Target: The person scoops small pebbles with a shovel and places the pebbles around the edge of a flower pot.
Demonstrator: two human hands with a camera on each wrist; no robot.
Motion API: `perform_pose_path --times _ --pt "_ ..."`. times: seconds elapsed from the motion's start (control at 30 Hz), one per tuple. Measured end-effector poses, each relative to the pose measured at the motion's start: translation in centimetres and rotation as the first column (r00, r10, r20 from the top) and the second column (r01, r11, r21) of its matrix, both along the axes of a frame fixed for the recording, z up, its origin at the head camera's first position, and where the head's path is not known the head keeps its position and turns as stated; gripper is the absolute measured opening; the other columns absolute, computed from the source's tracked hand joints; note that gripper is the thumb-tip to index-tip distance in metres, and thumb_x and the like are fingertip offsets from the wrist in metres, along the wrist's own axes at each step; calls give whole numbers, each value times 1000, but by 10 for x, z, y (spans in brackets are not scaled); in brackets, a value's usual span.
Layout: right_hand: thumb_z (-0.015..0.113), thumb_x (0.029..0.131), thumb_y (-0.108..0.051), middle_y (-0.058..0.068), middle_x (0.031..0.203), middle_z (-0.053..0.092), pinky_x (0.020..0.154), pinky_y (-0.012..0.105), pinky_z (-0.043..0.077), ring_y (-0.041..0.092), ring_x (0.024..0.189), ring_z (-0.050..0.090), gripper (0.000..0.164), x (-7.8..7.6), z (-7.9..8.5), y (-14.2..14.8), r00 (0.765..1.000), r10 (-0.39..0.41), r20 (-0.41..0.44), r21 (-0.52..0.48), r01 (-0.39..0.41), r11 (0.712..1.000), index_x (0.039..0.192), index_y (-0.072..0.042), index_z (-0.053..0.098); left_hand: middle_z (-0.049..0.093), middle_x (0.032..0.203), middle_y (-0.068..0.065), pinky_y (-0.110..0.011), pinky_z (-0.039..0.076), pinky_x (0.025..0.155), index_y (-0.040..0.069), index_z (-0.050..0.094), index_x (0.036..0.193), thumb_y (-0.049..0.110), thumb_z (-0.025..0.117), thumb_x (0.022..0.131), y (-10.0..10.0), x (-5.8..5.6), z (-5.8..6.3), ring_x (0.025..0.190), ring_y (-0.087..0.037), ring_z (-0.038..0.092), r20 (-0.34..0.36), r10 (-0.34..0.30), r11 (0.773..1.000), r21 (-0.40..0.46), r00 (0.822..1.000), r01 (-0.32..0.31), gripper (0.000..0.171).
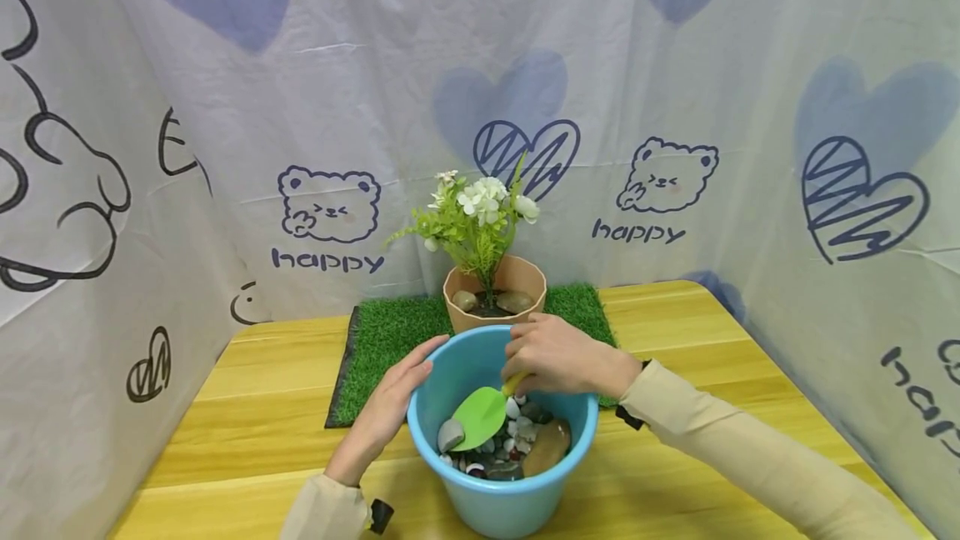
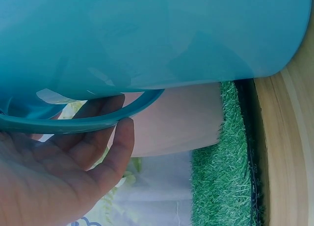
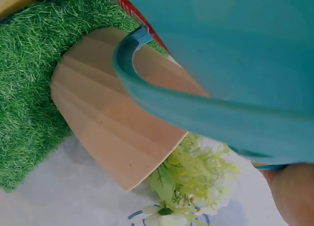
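Note:
A blue bucket (image 1: 504, 486) with stones in it stands on the wooden table, in front of the potted plant. Against its left side, my left hand (image 1: 392, 394) holds the bucket near the rim; in the left wrist view, the left hand's fingers (image 2: 91, 150) reach round the blue carrying handle (image 2: 64, 125). Over the right part of the opening, my right hand (image 1: 562, 354) grips the yellow handle of a toy trowel. The green trowel blade (image 1: 480, 417) tilts down among the stones, its tip at a grey stone (image 1: 451, 435). A large brown stone (image 1: 547, 447) lies at the right inside.
Behind the bucket, a tan flowerpot (image 1: 497, 272) holds white flowers (image 1: 483, 200) and stones on a green turf mat (image 1: 405, 332). The wooden table (image 1: 675, 340) extends to both sides. A printed white cloth (image 1: 480, 23) hangs round the back and sides.

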State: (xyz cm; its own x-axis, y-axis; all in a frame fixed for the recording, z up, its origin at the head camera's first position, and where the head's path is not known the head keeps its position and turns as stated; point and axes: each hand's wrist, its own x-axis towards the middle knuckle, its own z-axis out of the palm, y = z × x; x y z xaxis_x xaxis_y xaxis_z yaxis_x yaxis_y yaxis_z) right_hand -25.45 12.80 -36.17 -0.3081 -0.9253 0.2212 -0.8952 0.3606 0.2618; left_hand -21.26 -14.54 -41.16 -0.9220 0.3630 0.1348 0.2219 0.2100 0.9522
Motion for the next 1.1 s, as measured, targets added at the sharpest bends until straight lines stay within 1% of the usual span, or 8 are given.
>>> perform_pose_path --times 0.13,0.2,0.33,0.4,0.5,0.67,0.83,1.1 --pt "79 78 -39 -18 87 67 74 27 38 7 79 50 17 -2 0 4 1000 -3 17 -53 4 999 94 -34 76 51 145 -11 -36 54 90 25 39 151 37 35 107 0 -1 0 120 -33 60 4 4 1000 1 1000 -4 46" --pt "79 78 -40 -19 88 66 79 30 38 7 81 51 18 -3 1 5 1000 -10 25 -67 12 998 95 -34 76 51 145 -11 -35 54 90 24 39 151 37 35 107 0 -1 -1 120 -33 60 4 4 1000 1 1000 -4 46" --pt "78 78 -42 -20 87 66 89 36 36 7 81 49 20 -3 4 7 999 -26 32 -67 28 997 97 -36 76 51 146 -10 -34 54 91 24 39 151 38 35 107 0 -1 -1 121 -33 59 6 8 1000 4 1000 -8 46" --pt "78 78 -43 -19 86 65 92 37 35 8 80 46 20 -3 5 9 999 -27 36 -62 29 998 97 -36 76 50 146 -10 -35 54 91 24 39 151 38 35 107 0 -1 -2 122 -33 59 6 8 1000 6 1000 -8 46" --pt "77 79 -44 -18 86 65 90 37 35 9 81 45 21 -3 7 12 998 -26 51 -77 29 997 98 -34 77 50 147 -9 -36 53 93 24 40 151 37 35 107 0 -1 -2 123 -33 57 3 5 1000 7 1000 -5 46" --pt "78 78 -43 -16 87 66 83 34 34 9 83 48 23 -5 12 16 998 -16 55 -107 22 994 98 -32 77 48 148 -7 -37 49 98 25 40 150 37 35 107 0 -1 -1 126 -31 56 -12 9 1000 -6 1000 -9 46" --pt "76 79 -43 -18 88 67 77 30 29 8 80 46 24 -7 15 19 997 -9 74 -132 19 991 99 -31 77 49 148 -6 -37 46 101 25 41 150 37 35 107 0 -1 -1 126 -29 56 -16 10 1000 -11 1000 -11 45" --pt "79 77 -40 -20 90 69 71 28 23 7 78 42 26 -9 17 29 995 -49 83 -169 62 984 100 -30 78 50 147 -5 -38 46 100 27 43 148 37 36 106 0 -1 -1 128 -29 54 -18 19 1000 -6 1000 -19 43"
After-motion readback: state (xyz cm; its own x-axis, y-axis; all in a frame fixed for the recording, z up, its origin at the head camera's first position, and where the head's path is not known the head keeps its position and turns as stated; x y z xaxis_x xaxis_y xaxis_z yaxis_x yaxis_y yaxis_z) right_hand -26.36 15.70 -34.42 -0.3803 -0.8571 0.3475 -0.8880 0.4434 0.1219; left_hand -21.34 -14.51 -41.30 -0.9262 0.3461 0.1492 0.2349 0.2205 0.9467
